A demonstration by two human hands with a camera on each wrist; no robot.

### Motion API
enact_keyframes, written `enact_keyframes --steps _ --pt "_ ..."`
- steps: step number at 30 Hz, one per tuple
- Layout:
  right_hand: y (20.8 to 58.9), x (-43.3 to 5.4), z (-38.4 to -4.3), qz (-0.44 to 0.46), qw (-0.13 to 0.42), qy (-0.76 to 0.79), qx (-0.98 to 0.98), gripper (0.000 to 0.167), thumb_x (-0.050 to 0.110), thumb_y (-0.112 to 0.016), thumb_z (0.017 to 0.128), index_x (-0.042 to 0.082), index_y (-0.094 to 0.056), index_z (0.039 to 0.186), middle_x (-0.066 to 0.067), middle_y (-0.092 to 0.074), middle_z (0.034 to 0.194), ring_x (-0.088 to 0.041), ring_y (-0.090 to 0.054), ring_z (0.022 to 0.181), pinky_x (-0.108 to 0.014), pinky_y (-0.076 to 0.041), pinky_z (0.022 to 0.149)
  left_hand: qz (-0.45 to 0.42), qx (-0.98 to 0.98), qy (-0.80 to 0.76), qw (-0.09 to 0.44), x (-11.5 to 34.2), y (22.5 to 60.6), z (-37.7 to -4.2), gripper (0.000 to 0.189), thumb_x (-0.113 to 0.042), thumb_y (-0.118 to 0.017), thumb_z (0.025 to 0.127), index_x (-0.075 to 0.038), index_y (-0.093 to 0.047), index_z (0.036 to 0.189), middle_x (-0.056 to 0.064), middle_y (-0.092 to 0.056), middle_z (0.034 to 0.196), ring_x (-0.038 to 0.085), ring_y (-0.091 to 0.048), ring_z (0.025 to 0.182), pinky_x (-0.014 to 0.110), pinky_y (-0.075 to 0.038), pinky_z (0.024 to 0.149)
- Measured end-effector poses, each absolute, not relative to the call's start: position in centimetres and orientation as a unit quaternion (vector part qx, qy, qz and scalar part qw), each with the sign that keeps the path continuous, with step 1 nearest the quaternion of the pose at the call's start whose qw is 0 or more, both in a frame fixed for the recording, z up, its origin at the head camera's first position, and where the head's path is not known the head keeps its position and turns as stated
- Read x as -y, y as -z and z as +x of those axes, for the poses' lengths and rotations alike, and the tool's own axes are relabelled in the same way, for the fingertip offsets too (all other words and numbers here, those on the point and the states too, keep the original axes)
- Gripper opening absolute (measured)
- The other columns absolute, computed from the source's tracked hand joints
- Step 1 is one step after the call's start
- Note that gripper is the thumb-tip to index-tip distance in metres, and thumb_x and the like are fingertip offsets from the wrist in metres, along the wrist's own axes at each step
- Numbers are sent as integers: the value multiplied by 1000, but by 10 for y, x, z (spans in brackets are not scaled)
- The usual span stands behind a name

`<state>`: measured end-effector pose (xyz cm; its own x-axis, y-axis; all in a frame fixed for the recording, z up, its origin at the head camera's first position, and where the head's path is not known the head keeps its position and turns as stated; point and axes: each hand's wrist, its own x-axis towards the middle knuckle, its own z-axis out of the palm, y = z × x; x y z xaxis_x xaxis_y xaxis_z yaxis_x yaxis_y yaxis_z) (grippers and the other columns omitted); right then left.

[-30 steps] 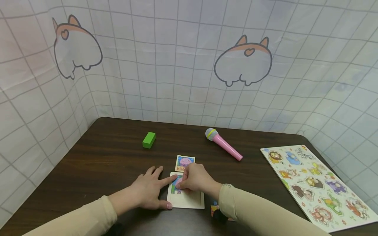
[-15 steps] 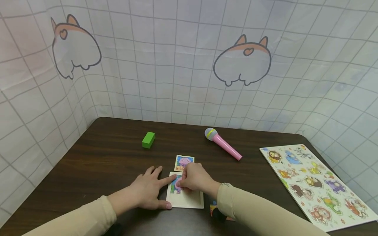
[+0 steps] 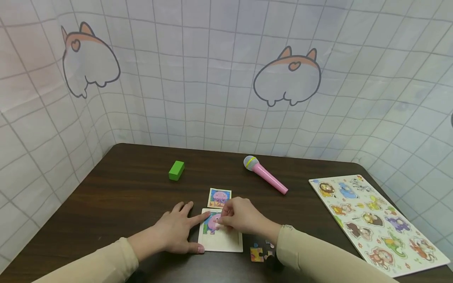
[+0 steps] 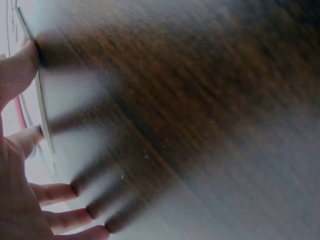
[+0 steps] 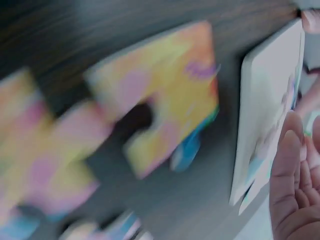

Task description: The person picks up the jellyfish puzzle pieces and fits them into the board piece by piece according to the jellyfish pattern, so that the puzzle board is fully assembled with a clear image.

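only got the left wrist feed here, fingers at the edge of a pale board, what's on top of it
Observer: The head view shows part of a pink and blue puzzle picture in the upper left of the puzzle board; the lower part is bare.
Operator: and the right hand
Observer: The right hand is at that picture with its fingers bent; I can't tell whether they pinch a piece.
Operator: any loose bits around
Observer: Yes, a yellow puzzle piece lies on the table, to the right of the board.
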<state>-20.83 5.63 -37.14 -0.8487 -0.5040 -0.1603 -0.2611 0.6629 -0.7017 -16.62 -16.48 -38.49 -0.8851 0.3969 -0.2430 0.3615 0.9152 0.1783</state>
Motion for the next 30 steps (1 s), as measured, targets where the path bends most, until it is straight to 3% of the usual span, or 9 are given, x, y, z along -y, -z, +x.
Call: enact_keyframes --steps 8,15,19,25,30 --pt "365 -112 -212 -235 132 339 -901 6 13 -75 93 8 -73 95 3 -67 83 -12 -59 76 -24 -48 66 192 -970 -58 137 164 383 -167 91 -70 -74 80 -33 -41 157 26 -37 159 51 -38 144 68 -44 102" --pt "374 -159 -207 -215 122 326 -913 8 11 -78 90 8 -73 96 3 -71 85 -10 -62 76 -24 -50 67 196 -969 -62 139 162 381 -166 91 -69 -74 80 -32 -42 157 26 -37 159 51 -37 143 69 -44 102" --pt "379 -177 -204 -217 123 305 -919 12 15 -81 87 10 -74 96 5 -72 86 -8 -62 76 -24 -50 68 195 -969 -62 141 163 382 -167 91 -69 -74 80 -32 -42 157 26 -37 159 51 -38 143 69 -44 102" --pt "385 -189 -201 -238 136 269 -923 22 27 -84 86 14 -75 101 6 -71 99 -8 -61 89 -28 -52 78 193 -968 -64 146 164 384 -167 91 -69 -74 80 -32 -41 157 26 -36 159 52 -37 144 70 -44 102" --pt "387 -190 -198 -270 127 256 -920 31 31 -88 80 13 -75 102 5 -68 100 -11 -60 95 -31 -53 83 194 -967 -69 148 164 385 -167 91 -68 -74 81 -32 -41 158 26 -35 160 52 -36 144 70 -43 102"
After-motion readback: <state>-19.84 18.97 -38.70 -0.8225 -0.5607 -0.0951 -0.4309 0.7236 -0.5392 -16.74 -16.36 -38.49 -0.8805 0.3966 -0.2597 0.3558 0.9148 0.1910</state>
